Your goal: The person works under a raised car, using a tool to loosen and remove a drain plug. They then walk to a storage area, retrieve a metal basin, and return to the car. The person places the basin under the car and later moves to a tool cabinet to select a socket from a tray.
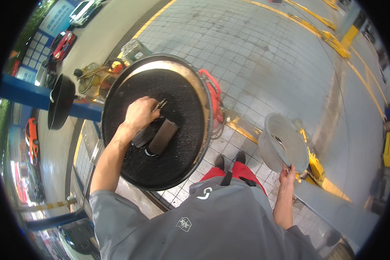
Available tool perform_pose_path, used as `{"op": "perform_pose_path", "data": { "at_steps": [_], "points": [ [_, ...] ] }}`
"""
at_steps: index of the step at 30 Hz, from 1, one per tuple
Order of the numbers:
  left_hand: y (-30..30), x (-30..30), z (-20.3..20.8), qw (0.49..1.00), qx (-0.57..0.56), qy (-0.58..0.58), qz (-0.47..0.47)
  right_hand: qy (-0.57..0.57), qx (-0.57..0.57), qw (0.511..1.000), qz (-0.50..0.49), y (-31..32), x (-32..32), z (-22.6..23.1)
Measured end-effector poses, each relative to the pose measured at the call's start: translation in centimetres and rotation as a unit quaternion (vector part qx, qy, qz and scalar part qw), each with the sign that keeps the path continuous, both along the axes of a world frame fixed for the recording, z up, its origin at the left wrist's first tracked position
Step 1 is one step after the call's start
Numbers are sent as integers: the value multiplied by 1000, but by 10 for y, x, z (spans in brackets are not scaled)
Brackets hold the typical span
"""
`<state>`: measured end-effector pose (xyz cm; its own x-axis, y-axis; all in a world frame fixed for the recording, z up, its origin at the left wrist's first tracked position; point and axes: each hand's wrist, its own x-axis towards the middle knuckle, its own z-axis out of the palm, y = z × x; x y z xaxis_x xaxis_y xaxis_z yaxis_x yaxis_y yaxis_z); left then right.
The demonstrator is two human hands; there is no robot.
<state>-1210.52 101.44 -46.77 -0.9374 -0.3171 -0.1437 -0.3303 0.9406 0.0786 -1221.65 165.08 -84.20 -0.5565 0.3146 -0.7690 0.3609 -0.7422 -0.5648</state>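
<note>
My left hand (141, 113) is over a large round black tray (180, 86) with a raised rim. Its fingers are pinched around small dark metal pieces (161, 104), whose exact kind I cannot make out. Just below the hand lie a dark brown block (163, 136) and a ribbed black piece (143, 137), both resting on the tray's rough surface. Out to the right, a translucent grey plastic basin (271, 149) hangs tilted, with my right hand (287, 175) closed on its near rim. Something small and pale shows inside the basin.
A red machine part (211, 89) stands against the tray's right side. Behind the tray are a clear container (134, 50) and tangled hoses (91, 78). A black round pan (60, 102) is by the blue beam (26, 92). A yellow lift arm (314, 162) lies beyond the basin.
</note>
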Motion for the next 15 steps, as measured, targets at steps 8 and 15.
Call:
{"op": "perform_pose_path", "data": {
  "at_steps": [8,15],
  "points": [
    [8,-10,0,999,13,-44,26,-1,-18,1000,-20,-11,13,18],
    [17,-13,3,1000,5,-8,7,8,0,1000,-25,-32,26,62]
  ]
}}
